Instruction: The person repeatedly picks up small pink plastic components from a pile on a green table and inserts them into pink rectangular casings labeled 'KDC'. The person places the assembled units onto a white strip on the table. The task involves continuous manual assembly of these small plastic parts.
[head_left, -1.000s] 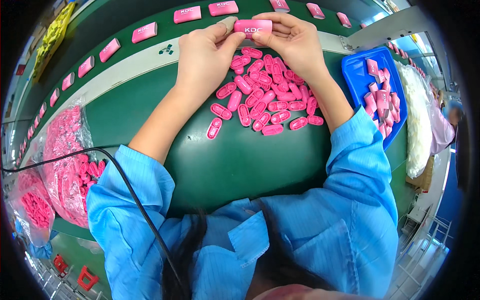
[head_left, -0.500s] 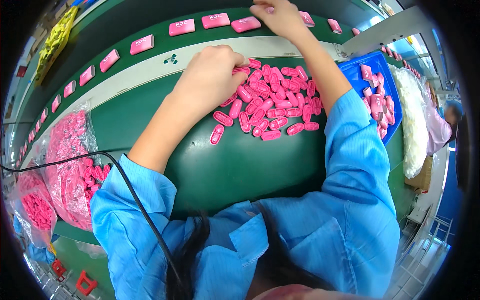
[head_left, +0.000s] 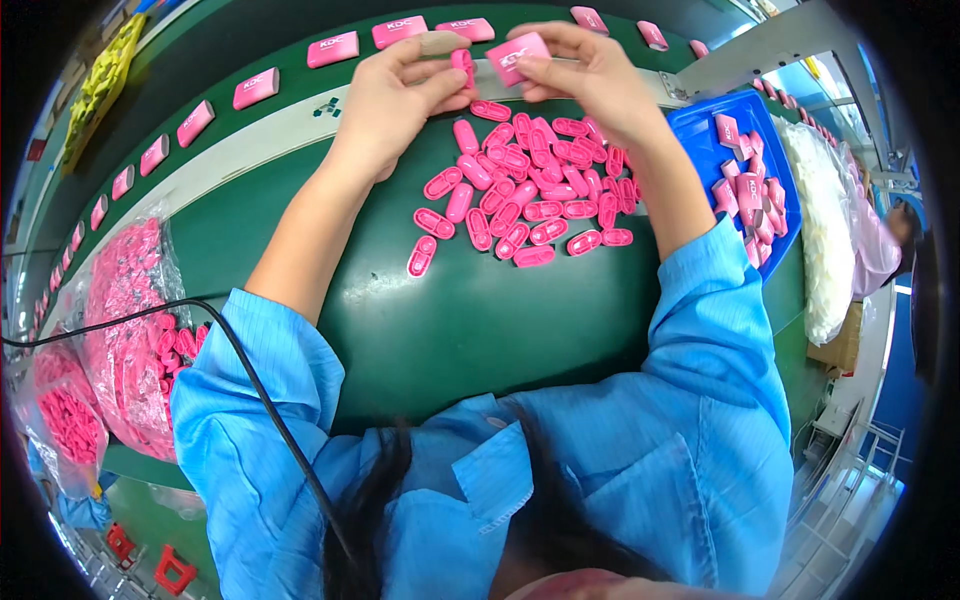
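Between the thumb and fingers of my left hand [head_left: 392,105] is a pink oval cap [head_left: 463,68], held on edge with its hollow side facing right. My right hand [head_left: 605,88] pinches a light pink case [head_left: 515,57] with white print, tilted, just right of the cap. The two pieces are close but apart. Below both hands a loose pile of pink oval caps [head_left: 540,160] is spread on the green table [head_left: 430,335], some hollow side up, others rounded side up. A pale wrapping covers one of my left fingertips.
Spaced pink cases [head_left: 257,88] line the green belt [head_left: 290,60] beyond a white rail [head_left: 240,128]. A blue tray [head_left: 683,150] at right holds more cases. Plastic bags of pink parts [head_left: 125,320] stand at left. A black cable [head_left: 270,390] crosses my left sleeve.
My right hand has come back from the belt with a light pink case. My left hand has lifted an oval cap off the pile and moved away from me, toward the rail.
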